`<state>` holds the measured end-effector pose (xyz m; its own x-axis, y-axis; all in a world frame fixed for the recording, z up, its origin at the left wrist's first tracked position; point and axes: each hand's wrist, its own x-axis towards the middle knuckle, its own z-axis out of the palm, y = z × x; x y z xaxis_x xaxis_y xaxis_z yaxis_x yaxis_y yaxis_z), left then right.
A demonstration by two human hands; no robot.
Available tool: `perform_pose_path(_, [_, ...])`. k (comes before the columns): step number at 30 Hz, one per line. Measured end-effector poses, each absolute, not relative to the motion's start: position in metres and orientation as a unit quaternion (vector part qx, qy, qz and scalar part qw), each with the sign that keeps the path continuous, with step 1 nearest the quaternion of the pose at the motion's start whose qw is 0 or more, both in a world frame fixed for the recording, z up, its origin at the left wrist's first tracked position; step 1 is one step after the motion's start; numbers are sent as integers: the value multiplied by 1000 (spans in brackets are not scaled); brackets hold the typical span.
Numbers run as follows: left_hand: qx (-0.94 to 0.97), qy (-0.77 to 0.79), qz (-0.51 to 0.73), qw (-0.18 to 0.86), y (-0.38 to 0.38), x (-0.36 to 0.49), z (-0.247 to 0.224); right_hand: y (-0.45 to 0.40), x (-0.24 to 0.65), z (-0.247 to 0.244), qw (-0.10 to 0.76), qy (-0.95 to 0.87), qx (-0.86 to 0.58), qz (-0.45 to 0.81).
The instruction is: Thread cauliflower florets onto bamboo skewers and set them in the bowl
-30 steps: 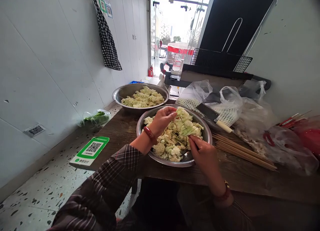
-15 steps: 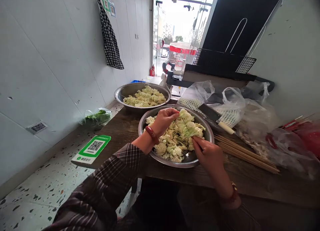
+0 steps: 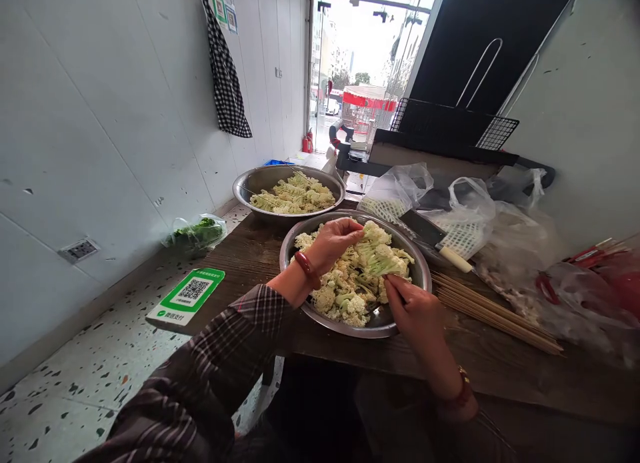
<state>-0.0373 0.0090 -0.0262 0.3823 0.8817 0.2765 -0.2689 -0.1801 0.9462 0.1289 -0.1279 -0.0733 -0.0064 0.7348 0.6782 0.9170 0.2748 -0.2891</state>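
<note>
Over the near steel bowl (image 3: 425, 276), which holds many cauliflower pieces (image 3: 343, 299), both hands are raised. My left hand (image 3: 333, 244), with a red bangle at the wrist, pinches the upper left end of a pale green and white cauliflower piece (image 3: 379, 251). My right hand (image 3: 414, 307) is closed at the lower end of the same piece; a skewer in its fingers cannot be made out. Behind stands a second steel bowl (image 3: 241, 195) with more cauliflower (image 3: 295, 195).
Thin wooden skewers (image 3: 495, 313) lie right of the near bowl. A cleaver with a pale handle (image 3: 456, 258) rests by plastic bags (image 3: 470, 216). A green QR card (image 3: 193, 291) lies at the table's left corner. Bagged greens (image 3: 197, 232) are beyond it.
The whole view has shifted slightly, moving the scene a little to the right. Both hands keep nearly the same hold on the cauliflower piece.
</note>
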Motion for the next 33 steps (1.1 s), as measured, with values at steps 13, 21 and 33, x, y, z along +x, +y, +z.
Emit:
perform_pose_path(13, [561, 251, 494, 615, 9, -36, -27, -128, 138, -75, 392, -702, -578, -138])
perform_pose_path(21, [583, 286, 501, 572, 2, -35, -21, -134, 129, -74, 380, -700, -588, -143])
perform_pose_path(33, [581, 290, 493, 579, 3, -35, -23, -132, 126, -75, 398, -695, -585, -125])
